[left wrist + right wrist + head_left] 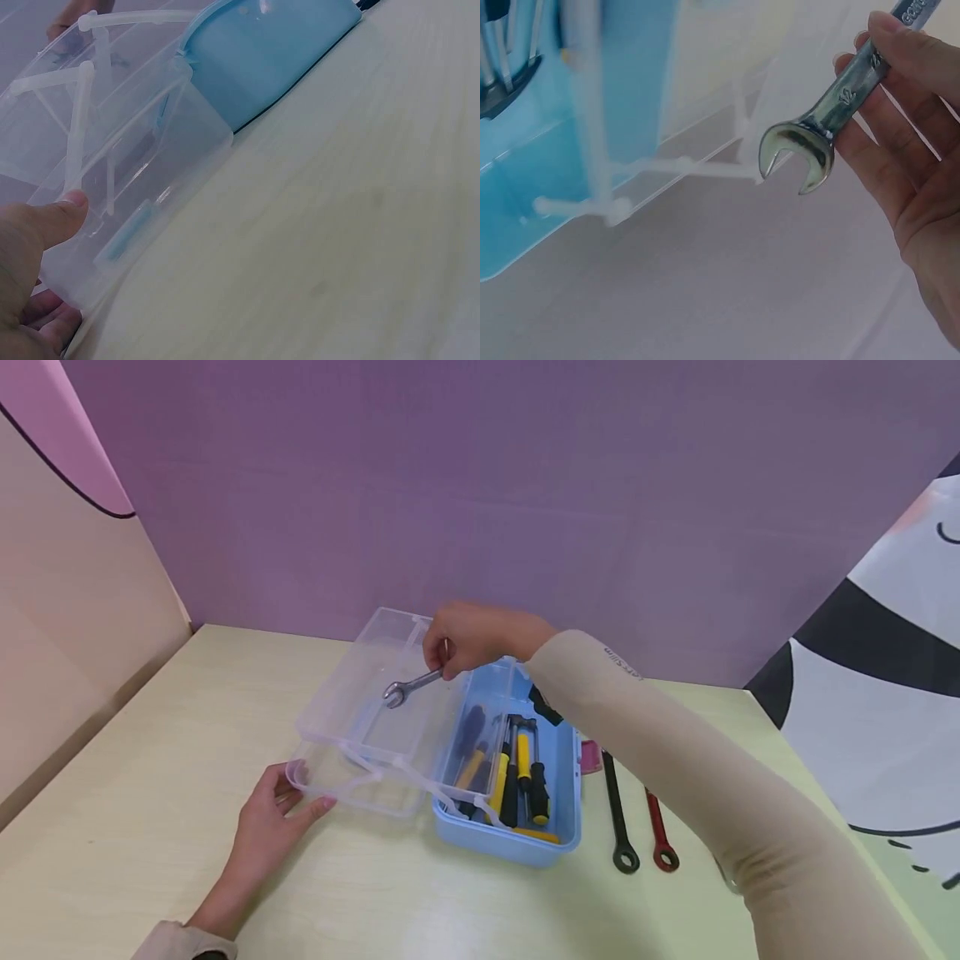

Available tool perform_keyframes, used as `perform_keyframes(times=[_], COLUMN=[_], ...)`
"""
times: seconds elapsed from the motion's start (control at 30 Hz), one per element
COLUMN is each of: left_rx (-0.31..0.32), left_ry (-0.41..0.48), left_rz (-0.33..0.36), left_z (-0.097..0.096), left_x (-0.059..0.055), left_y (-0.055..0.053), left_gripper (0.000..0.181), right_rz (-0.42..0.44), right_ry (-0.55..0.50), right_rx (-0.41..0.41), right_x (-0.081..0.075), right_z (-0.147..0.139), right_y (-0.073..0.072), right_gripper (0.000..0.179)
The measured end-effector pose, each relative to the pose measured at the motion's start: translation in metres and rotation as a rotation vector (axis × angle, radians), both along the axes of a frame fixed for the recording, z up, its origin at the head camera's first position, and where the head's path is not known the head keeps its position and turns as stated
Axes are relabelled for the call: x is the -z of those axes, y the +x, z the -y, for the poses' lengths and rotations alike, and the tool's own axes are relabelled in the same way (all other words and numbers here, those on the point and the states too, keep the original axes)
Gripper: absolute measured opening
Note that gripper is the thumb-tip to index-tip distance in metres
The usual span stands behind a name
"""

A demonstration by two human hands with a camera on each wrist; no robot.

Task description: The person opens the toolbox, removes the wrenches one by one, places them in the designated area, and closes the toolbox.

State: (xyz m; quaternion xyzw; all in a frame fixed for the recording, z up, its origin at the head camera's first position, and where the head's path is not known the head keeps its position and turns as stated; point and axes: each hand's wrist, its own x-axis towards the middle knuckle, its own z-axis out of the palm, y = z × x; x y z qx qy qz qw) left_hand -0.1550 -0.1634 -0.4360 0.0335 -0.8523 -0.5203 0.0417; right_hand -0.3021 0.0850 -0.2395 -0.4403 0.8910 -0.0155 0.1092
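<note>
My right hand (476, 635) grips a silver wrench (405, 689) by its shank, above the clear plastic trays at the back. In the right wrist view the open-ended head of the wrench (814, 142) points away from the fingers, and a 12 is marked on it. My left hand (270, 818) holds the left corner of the clear lid (390, 797), thumb on the near side and fingers round the outer edge. The lid is folded out to the left of a blue toolbox (498, 847). Inside the box lie a hammer (517, 722) and several yellow-and-black screwdrivers (538, 793).
Right of the toolbox lie a black wrench (618, 818) and a red wrench (662, 835), partly under the right sleeve (712, 785). A pink latch (591, 757) sticks out from the box's right side. A purple backdrop (480, 502) stands behind the table (360, 893).
</note>
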Motion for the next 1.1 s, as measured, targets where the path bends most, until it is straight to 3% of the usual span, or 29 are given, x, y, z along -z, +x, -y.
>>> perform_keyframes(times=[0.3, 0.7, 0.87, 1.1], left_rx=[0.005, 0.011, 0.024, 0.018], left_ry=[0.009, 0.006, -0.001, 0.005], left_rz=[0.001, 0.001, 0.001, 0.006], left_z=[-0.001, 0.001, 0.003, 0.005], left_x=[0.001, -0.002, -0.003, -0.004], left_y=[-0.002, -0.001, 0.001, 0.002], left_gripper=[0.07, 0.071, 0.073, 0.072], right_rz=[0.001, 0.033, 0.001, 0.028], right_ry=[-0.029, -0.178, -0.238, -0.312], right_rx=[0.066, 0.052, 0.104, 0.217], right_x=[0.01, 0.014, 0.026, 0.04], right_z=[-0.043, -0.105, -0.129, -0.16], right_y=[0.001, 0.007, 0.01, 0.016], right_gripper=[0.006, 0.005, 0.005, 0.005])
